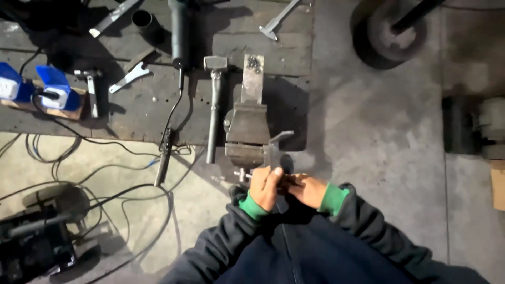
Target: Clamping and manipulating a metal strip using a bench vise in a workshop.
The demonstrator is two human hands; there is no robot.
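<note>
The left hand (264,186) grips the vise (247,131) handle at the desk (131,105) edge; the right hand (306,189) pinches a thin metal piece (273,150) beside it.

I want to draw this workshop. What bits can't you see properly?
Head view only:
- Vise handle: hidden behind the left hand and right hand.
- What the fingers pinch: too small and dark.
- Black machine at bottom left: cut off by the edge, in shadow.
- Blue boxes: the left one is cut off by the frame edge.
</note>
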